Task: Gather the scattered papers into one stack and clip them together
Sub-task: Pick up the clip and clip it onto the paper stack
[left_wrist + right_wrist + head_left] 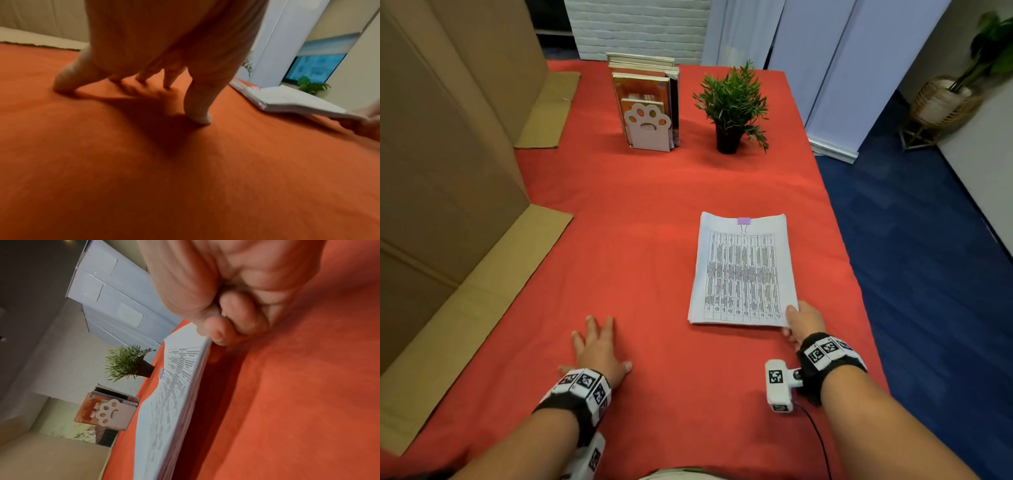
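A stack of printed papers (743, 270) lies on the red tablecloth (640, 240), right of centre, its near edge lifted a little off the cloth. A purple binder clip (743, 222) holds its far edge. My right hand (799, 322) pinches the stack's near right corner, thumb on top and fingers underneath; the right wrist view shows the paper stack (164, 410), the clip (162, 373) and the hand (224, 324) closely. My left hand (595, 346) rests flat on the cloth to the left, fingers spread, holding nothing. The left wrist view shows the left hand's fingertips (199, 118) on the cloth and the stack (292, 102) at right.
A paw-shaped bookend with books (650, 113) and a small potted plant (732, 106) stand at the back of the table. Large cardboard panels (448, 164) line the left side. The table's right edge drops to a blue floor (928, 274).
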Tool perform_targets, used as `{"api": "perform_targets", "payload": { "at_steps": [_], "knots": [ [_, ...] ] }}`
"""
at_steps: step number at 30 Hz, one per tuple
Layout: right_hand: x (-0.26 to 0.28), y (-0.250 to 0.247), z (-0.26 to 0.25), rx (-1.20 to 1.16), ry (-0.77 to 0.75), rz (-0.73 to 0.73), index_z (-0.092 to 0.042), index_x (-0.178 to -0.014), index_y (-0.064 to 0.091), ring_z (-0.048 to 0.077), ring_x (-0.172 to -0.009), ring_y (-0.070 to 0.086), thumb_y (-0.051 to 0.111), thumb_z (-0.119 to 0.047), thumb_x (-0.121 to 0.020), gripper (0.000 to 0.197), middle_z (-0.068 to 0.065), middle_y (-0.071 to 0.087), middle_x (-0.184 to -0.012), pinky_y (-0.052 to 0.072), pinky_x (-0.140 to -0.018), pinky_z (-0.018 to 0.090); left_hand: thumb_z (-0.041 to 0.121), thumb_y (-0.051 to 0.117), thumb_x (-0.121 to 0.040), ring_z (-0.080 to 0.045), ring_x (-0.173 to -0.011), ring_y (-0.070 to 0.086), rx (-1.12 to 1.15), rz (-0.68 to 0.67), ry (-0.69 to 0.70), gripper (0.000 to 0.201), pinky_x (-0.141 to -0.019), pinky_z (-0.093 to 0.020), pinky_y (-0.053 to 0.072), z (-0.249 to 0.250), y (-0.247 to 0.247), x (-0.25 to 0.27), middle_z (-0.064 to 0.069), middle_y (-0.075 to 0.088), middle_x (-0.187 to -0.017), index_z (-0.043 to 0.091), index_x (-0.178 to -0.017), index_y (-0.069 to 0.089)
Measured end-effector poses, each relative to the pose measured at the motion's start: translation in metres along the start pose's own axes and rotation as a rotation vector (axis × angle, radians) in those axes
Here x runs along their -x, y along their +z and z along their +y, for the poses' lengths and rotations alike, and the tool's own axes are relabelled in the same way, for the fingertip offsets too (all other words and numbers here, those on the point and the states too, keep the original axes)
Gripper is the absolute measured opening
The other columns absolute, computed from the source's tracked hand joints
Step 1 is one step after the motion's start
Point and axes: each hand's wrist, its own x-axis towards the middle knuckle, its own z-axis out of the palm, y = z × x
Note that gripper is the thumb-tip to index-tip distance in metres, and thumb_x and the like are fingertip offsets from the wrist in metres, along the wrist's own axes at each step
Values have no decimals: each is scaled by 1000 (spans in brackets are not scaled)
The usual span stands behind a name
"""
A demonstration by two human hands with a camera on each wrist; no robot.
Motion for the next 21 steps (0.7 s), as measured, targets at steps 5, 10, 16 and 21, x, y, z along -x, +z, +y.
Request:
{"api": "perform_targets", "payload": {
  "at_steps": [5, 10, 16, 21],
  "knots": [
    [-39, 15, -29, -49, 8, 4, 0, -117, 53, 4, -22, 47, 30, 0, -94, 32, 9, 57, -64, 35, -26, 12, 35, 72, -75, -31, -147, -10, 10, -3, -6, 98, -103, -73, 22, -1, 3, 0, 5, -17, -159, 38, -147, 6],
    [-79, 26, -58, -96, 0, 48, 7, -119, 53, 8, -27, 55, 34, 10, -90, 35, 19, 65, -75, 48, -31, 19, 35, 70, -76, -29, -147, -10, 6, -8, -20, 98, -104, -71, 22, -1, 2, 0, 6, -19, -158, 38, -147, 4],
    [-84, 28, -84, 18, -81, -4, -4, -103, 62, 14, -71, 61, 56, -3, -88, 17, 16, 63, -106, 55, -70, 21, 37, 70, -76, -28, -147, -10, -2, -5, -24, 99, -104, -70, 24, 0, 3, 0, 8, -21, -158, 40, -147, 0],
    [-59, 35, -64, 262, -110, 34, -1, -123, 53, 22, -98, 60, 65, -8, -79, 47, 16, 62, -121, 49, -91, 33, 41, 71, -74, -28, -147, -10, -5, -52, -41, 102, -104, -67, 25, 0, -3, 4, 7, -21, -158, 41, -147, 0]
  ]
}}
